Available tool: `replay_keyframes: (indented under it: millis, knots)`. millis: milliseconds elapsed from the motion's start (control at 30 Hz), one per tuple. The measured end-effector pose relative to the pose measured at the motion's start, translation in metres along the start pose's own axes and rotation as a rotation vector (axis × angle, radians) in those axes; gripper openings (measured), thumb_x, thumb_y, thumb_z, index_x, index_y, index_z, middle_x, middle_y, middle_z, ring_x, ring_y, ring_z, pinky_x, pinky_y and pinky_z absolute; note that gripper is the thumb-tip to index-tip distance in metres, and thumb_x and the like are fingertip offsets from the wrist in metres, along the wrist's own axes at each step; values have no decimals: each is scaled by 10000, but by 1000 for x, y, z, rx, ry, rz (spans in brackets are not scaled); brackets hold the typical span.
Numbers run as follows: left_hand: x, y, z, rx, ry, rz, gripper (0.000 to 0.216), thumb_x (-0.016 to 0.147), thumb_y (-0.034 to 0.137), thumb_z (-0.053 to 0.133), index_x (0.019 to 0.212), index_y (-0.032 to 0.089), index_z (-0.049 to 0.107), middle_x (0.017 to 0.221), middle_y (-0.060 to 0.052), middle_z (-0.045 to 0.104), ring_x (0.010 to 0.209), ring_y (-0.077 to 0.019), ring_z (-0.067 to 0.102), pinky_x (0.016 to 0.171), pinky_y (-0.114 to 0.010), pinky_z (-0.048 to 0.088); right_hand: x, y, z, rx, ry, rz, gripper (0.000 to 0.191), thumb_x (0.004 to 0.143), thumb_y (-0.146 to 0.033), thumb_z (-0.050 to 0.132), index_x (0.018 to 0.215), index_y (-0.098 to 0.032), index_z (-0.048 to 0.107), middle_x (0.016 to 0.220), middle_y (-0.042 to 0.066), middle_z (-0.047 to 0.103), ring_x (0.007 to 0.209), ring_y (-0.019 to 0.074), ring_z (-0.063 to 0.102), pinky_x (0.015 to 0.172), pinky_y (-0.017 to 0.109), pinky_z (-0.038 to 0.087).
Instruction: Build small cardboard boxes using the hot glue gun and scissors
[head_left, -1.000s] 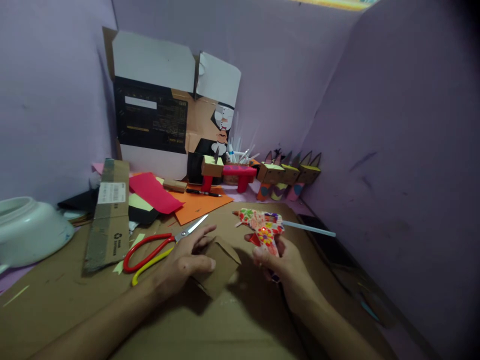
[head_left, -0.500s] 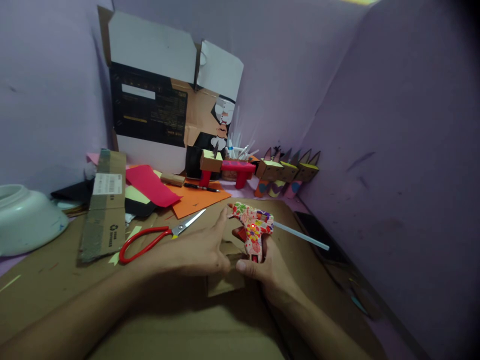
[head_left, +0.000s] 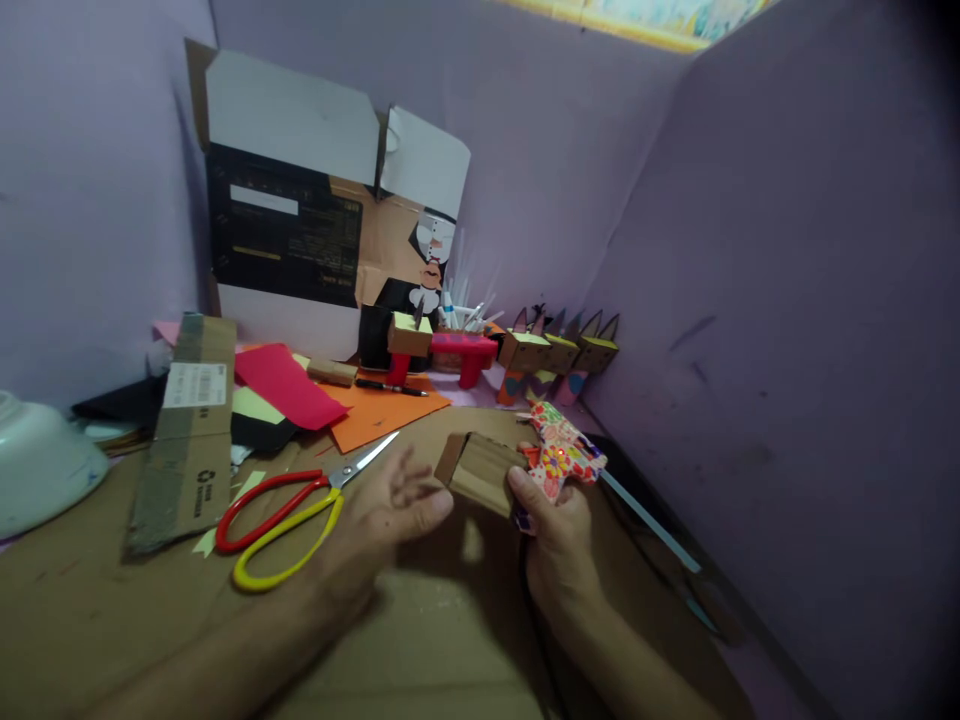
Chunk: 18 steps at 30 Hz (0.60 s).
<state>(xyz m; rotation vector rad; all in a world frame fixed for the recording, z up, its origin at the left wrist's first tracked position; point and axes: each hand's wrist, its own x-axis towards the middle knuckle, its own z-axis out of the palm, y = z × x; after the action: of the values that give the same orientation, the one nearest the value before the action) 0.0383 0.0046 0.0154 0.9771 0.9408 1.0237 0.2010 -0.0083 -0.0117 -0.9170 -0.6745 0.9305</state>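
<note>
My right hand [head_left: 559, 530] grips a flower-patterned hot glue gun [head_left: 559, 455], its red light lit and a long clear glue stick [head_left: 651, 520] jutting from the back. Under the same thumb a small folded cardboard piece [head_left: 480, 472] is pinned beside the gun's handle. My left hand [head_left: 394, 515] is just left of the cardboard, fingers spread and somewhat blurred, holding nothing. Scissors with one red and one yellow handle [head_left: 289, 530] lie close by on its left, blades partly apart.
A brown cardboard sheet [head_left: 420, 650] covers the table. At left are an upturned white bowl [head_left: 45, 465] and a taped cardboard strip [head_left: 187, 440]. Coloured paper [head_left: 292, 385], a pen [head_left: 390, 388] and several cardboard animal figures [head_left: 525, 352] stand or lie along the back, before a flattened box [head_left: 292, 225].
My right hand has lifted and tilted the glue gun rightward, now with the cardboard piece raised beside it. My left hand has pulled back from the cardboard and opened, uncovering the scissors' yellow handle.
</note>
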Motion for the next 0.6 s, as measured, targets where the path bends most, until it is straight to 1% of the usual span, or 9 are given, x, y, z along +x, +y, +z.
replay_keyframes:
  millis: [33, 67, 100, 133, 200, 300, 367, 500, 600]
  knots:
    - [-2, -6, 7, -68, -68, -55, 850, 631, 370, 775, 1352, 166, 373, 1350, -177, 496, 1199, -329, 512, 931, -398, 464, -1, 0, 1, 6, -3, -5, 479, 615, -320, 782, 1043, -201, 604, 883, 25, 702, 806, 228, 666, 794, 367, 497]
    - [-4, -11, 14, -114, -158, -49, 751, 650, 363, 758, 1298, 163, 436, 1292, -164, 556, 1168, -327, 542, 913, -400, 477, -3, 1, 3, 7, -12, -3, 466, 628, -317, 777, 1044, -199, 603, 878, 25, 704, 795, 226, 668, 779, 360, 503]
    - [-5, -15, 20, -149, -200, 19, 687, 670, 354, 742, 1264, 158, 457, 1242, -149, 597, 1145, -306, 563, 933, -388, 467, -6, 2, 4, 4, -27, 6, 457, 641, -314, 772, 1048, -198, 600, 877, 26, 706, 791, 224, 670, 767, 354, 508]
    - [-6, -17, 25, -155, -176, 84, 680, 680, 334, 740, 1265, 169, 435, 1212, -128, 621, 1123, -281, 582, 944, -374, 460, -9, 3, 6, 1, -47, 15, 452, 653, -312, 766, 1055, -198, 594, 882, 29, 708, 793, 224, 672, 758, 347, 512]
    - [-7, -17, 30, -117, -51, 178, 727, 686, 325, 738, 1294, 186, 363, 1164, -104, 645, 1063, -256, 617, 894, -349, 488, -16, 4, 10, -19, -94, 26, 430, 674, -312, 754, 1053, -198, 587, 891, 33, 711, 798, 222, 673, 737, 331, 518]
    - [-6, -10, 26, -22, 100, 232, 810, 662, 316, 741, 1326, 186, 297, 1175, -99, 630, 1027, -245, 627, 829, -319, 512, -22, 3, 14, -85, -150, 13, 382, 674, -319, 757, 997, -191, 598, 881, 31, 714, 780, 216, 670, 697, 307, 524]
    - [-2, -5, 20, 50, 130, 261, 776, 639, 309, 729, 1298, 169, 345, 1149, -95, 637, 991, -247, 637, 797, -315, 522, -23, 2, 14, -130, -163, 29, 370, 647, -326, 776, 945, -180, 613, 864, 29, 713, 758, 211, 667, 679, 299, 528]
    - [9, 3, 1, 281, 189, 303, 641, 597, 308, 678, 1177, 120, 480, 965, -94, 680, 884, -274, 655, 721, -349, 533, -17, -6, 5, -112, -91, 136, 413, 597, -323, 808, 938, -165, 637, 870, 37, 706, 758, 197, 670, 713, 299, 548]
    - [15, 6, -12, 401, 203, 321, 613, 585, 291, 657, 1153, 111, 513, 935, -98, 679, 861, -279, 651, 721, -370, 529, -16, -16, -8, -117, -69, 183, 419, 594, -336, 809, 947, -164, 664, 779, 20, 672, 653, 158, 636, 610, 269, 560]
